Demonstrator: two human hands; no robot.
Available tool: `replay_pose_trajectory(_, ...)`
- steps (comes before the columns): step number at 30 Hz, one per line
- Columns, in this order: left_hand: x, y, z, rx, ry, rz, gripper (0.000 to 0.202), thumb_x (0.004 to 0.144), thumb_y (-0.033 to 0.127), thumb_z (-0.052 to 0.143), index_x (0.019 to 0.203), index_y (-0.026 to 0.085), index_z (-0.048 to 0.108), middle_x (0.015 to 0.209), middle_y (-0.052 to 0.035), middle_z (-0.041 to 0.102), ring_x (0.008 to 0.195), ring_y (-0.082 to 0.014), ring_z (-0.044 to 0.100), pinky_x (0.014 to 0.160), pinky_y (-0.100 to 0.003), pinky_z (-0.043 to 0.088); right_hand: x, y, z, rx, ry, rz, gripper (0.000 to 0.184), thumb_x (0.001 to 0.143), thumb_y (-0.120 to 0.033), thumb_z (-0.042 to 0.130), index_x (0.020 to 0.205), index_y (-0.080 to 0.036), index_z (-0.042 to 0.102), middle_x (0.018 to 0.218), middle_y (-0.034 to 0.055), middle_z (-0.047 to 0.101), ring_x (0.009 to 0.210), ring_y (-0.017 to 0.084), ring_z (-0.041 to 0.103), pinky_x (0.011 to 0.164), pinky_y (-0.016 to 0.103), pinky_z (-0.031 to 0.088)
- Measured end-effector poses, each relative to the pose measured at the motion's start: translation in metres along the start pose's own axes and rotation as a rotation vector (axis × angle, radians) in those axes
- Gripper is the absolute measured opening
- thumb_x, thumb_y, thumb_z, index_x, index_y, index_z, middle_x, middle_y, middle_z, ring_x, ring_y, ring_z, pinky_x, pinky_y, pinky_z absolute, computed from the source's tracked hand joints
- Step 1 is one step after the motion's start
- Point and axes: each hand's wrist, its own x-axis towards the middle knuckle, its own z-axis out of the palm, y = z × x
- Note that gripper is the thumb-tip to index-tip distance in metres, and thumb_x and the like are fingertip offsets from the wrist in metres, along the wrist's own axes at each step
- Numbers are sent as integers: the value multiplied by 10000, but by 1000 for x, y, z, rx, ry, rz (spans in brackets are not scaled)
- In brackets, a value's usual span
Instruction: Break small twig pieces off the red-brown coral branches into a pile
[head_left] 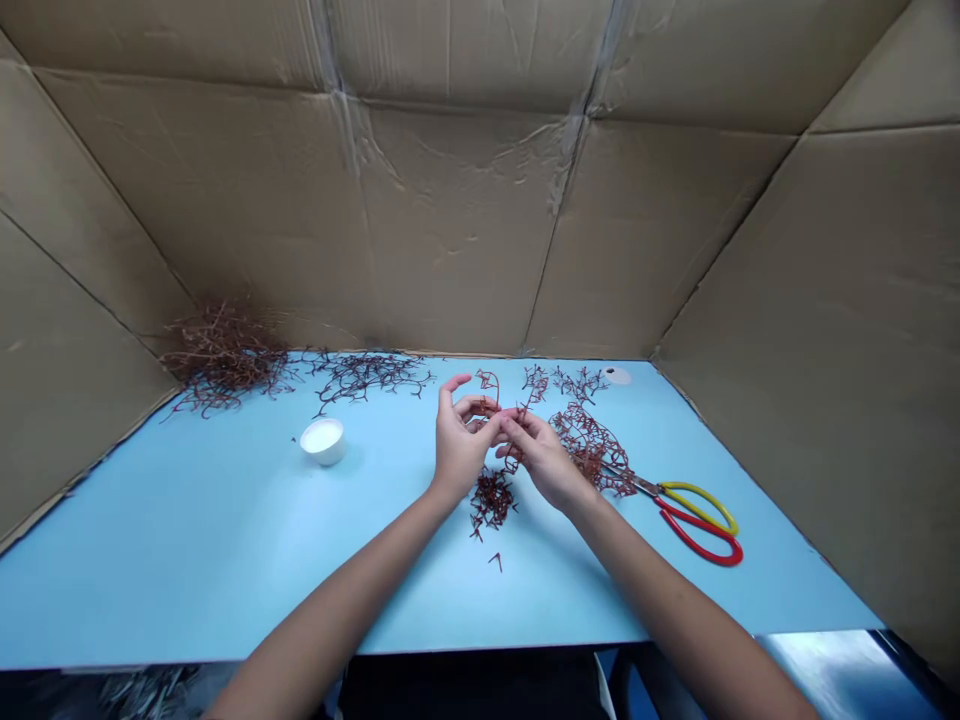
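Note:
Both hands meet above the middle of the table, thumbs and fingertips pinched together. Between them is a thin reddish-brown branching piece, its loops sticking up past the fingers. My left hand grips it with the index finger raised. My right hand pinches it from the other side, and more of the piece hangs near its fingers. Just below lies a small heap of short dark red-brown clippings. One V-shaped bit rests apart, nearer the front. Where the fingertips meet, the exact join is hidden.
Scissors with yellow and red handles lie at right, blades over a netlike brown clump. Left of the hands stands a small white cup. Tangled branching pieces pile at back left, others beside them. Cardboard walls enclose the blue table.

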Motion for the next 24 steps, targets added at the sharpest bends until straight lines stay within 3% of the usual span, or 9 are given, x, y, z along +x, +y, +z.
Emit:
replay_pose_trajectory(3, -7, -11, -7, 89, -33, -67, 435, 901, 450, 792, 1211, 200, 617, 932, -54, 702, 814, -177, 681, 690, -273, 533, -5, 2, 2, 0, 53, -19, 429, 796, -595, 873, 880, -237, 654, 738, -15, 618, 662, 159, 597, 593, 290, 513)
replay_pose_trajectory(6, -11, -19, -10, 19, -130, -193, 544, 936, 679, 688, 1150, 180, 651, 763, -24, 660, 608, -156, 607, 542, -268, 462, -10, 1, 2, 8, 5, -8, 414, 833, -588, 838, 899, -239, 625, 748, -11, 629, 626, 144, 561, 553, 278, 472)
replay_pose_trajectory(10, -14, -19, -7, 13, -165, -238, 623, 909, 795, 644, 904, 172, 674, 602, 25, 522, 494, -117, 456, 475, -255, 351, -15, 3, 0, 41, 65, -12, 375, 834, -532, 823, 970, -248, 618, 696, -60, 539, 523, 99, 400, 474, 248, 318)
replay_pose_trajectory(13, -16, -16, -8, 109, -126, -147, 633, 979, 792, 530, 788, 192, 594, 591, 30, 484, 520, -125, 433, 512, -266, 357, -16, 10, 2, -67, 125, -80, 394, 798, -468, 850, 1047, -232, 658, 652, -89, 462, 522, 93, 347, 485, 251, 277)
replay_pose_trajectory(17, -15, -12, -14, 385, -43, 64, 572, 1080, 656, 450, 743, 200, 527, 635, 19, 500, 588, -135, 443, 576, -280, 352, -14, 22, 9, -224, 86, -105, 384, 808, -440, 830, 1084, -196, 725, 599, -103, 382, 524, 97, 326, 509, 259, 274)
replay_pose_trajectory(20, -13, -12, -16, 494, -112, 84, 497, 1068, 550, 540, 714, 206, 484, 597, 44, 447, 565, -126, 394, 562, -278, 311, -13, 27, 8, -369, 93, -185, 264, 864, -388, 741, 1045, -197, 729, 664, -59, 507, 556, 110, 410, 537, 269, 329)
replay_pose_trajectory(24, -14, -15, -12, 471, -146, 69, 464, 1044, 506, 591, 707, 200, 502, 610, 45, 468, 580, -121, 410, 574, -269, 330, -17, 25, 5, -531, 154, -321, 128, 891, -341, 684, 895, -214, 672, 787, 2, 645, 627, 130, 541, 596, 278, 414)
